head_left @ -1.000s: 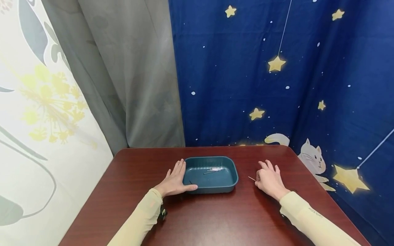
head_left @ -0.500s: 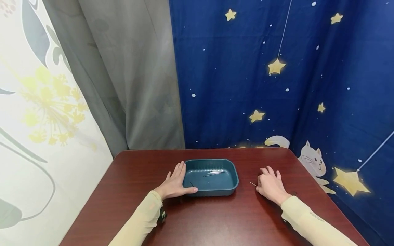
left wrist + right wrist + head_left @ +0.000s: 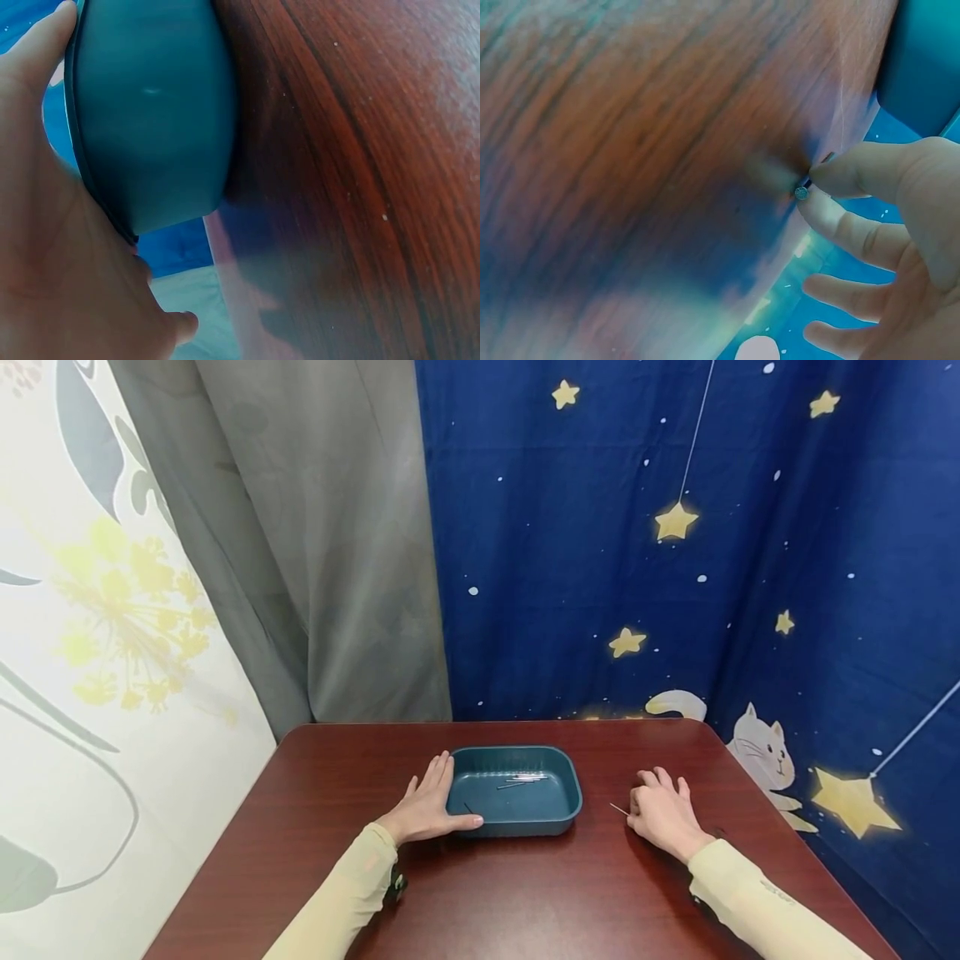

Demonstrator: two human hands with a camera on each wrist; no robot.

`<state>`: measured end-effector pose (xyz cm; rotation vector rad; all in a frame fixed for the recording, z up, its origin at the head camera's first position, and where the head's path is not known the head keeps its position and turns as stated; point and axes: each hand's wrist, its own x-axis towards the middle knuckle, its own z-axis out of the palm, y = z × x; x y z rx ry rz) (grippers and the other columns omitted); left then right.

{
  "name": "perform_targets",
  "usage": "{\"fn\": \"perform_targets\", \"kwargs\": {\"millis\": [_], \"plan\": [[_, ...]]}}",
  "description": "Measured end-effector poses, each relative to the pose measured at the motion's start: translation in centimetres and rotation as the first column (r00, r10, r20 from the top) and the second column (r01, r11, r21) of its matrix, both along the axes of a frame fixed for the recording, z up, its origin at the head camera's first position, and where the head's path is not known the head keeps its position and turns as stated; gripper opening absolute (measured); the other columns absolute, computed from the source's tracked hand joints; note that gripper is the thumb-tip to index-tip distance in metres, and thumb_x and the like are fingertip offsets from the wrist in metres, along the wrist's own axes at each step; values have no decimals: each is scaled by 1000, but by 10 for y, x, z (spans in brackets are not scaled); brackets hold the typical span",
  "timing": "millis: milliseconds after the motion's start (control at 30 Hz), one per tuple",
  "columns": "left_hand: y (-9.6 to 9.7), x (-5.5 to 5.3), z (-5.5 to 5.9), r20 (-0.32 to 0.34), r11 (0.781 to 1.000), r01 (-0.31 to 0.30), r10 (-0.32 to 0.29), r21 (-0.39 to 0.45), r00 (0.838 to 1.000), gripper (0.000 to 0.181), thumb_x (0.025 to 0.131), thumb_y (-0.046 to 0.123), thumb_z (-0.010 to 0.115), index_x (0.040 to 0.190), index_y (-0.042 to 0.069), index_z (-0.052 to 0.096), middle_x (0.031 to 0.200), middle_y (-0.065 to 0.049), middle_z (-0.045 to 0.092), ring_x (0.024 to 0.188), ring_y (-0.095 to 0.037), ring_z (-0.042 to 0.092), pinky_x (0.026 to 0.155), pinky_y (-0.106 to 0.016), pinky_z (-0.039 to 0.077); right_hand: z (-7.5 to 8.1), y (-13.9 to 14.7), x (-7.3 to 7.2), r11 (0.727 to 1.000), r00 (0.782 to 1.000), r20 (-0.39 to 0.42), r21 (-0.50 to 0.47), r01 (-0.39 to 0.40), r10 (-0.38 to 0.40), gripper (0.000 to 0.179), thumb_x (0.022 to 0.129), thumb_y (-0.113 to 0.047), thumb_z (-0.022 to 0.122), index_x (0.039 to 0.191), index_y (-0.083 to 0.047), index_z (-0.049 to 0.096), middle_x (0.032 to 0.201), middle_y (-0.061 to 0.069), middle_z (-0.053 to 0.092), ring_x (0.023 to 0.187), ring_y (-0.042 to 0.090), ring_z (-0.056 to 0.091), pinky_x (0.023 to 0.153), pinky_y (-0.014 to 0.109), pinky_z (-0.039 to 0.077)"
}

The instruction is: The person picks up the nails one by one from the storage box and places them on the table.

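My left hand (image 3: pixel 423 808) lies along the left side of a teal rectangular tray (image 3: pixel 525 828), fingers straight, thumb over its front rim. In the left wrist view the hand (image 3: pixel 67 240) lies along the rim, above the tray's smooth outer wall (image 3: pixel 150 112). Several thin metal nails (image 3: pixel 517 779) lie inside, and a darker one (image 3: pixel 468 808) is near the left thumb. To the right of the tray, my right hand (image 3: pixel 663 814) pinches a nail (image 3: pixel 618 809) between thumb and index finger, low over the table. Its round head (image 3: pixel 801 193) shows at the fingertips in the right wrist view.
The dark red wooden table (image 3: pixel 525 902) has rounded far corners. Behind it hang a grey curtain (image 3: pixel 367 568) and a blue star-patterned curtain (image 3: pixel 555 543). A pale floral curtain (image 3: pixel 135 693) hangs on the left.
My right hand has come down nearer the table and slightly toward me, still pinching the nail. The left hand and the tray keep their places.
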<state>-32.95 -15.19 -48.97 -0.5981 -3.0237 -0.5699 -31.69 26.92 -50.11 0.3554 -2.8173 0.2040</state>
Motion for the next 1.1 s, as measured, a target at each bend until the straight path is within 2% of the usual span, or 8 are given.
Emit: {"fn": "perform_targets", "kwargs": {"millis": [333, 500, 800, 1100], "plan": [[1, -1, -4, 16, 1000, -3, 4, -6, 1000, 125, 60, 88, 44, 148, 11, 0, 154, 2, -9, 141, -20, -2, 106, -59, 12, 11, -2, -1, 1000, 1000, -19, -32, 2, -2, 22, 70, -25, 73, 59, -29, 54, 126, 19, 50, 123, 39, 31, 89, 68, 21], [0, 1, 1, 19, 1000, -3, 3, -10, 1000, 126, 59, 88, 45, 148, 10, 1, 154, 0, -8, 141, -21, -1, 106, -59, 13, 24, -10, -8, 998, 999, -42, -68, -7, 5, 16, 73, -29, 71, 65, -27, 57, 127, 17, 49, 123, 36, 31, 90, 66, 23], [0, 1, 7, 27, 1000, 1, 0, -17, 1000, 126, 60, 88, 45, 148, 10, 0, 154, 2, -10, 141, -20, -2, 106, -58, 12, 43, -38, -17, 994, 994, -107, -102, -47, 36, 14, 75, -35, 69, 77, -22, 64, 128, 14, 48, 122, 34, 34, 90, 61, 28], [-2, -1, 2, 28, 1000, 0, 0, -25, 1000, 127, 58, 89, 42, 148, 11, -1, 153, 3, -11, 141, -19, -3, 107, -57, 12, 44, -79, -24, 988, 987, -125, -105, -116, 102, 21, 73, -40, 71, 83, -21, 67, 130, 11, 48, 125, 34, 34, 92, 61, 31]]}}
